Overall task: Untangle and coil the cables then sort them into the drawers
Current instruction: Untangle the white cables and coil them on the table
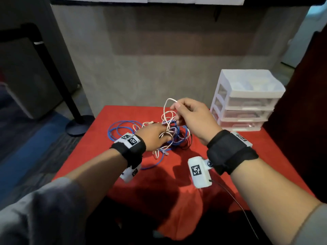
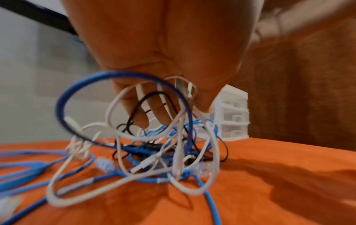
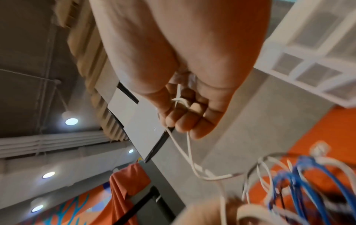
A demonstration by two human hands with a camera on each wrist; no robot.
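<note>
Cable tangle (image 1: 168, 135) mid tabletop (image 1: 221, 174): white, blue, black strands, light, limp, snag-prone. Right hand (image 1: 192, 117) grip pinching raised white cable (image 1: 168, 101); best held near plug. Left hand (image 1: 154, 137) fingers hooked into tangle. Drawers (image 1: 247, 101) far right, closed.

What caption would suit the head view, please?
Right hand lifts a white cable from the tangle held by the left hand.
</note>
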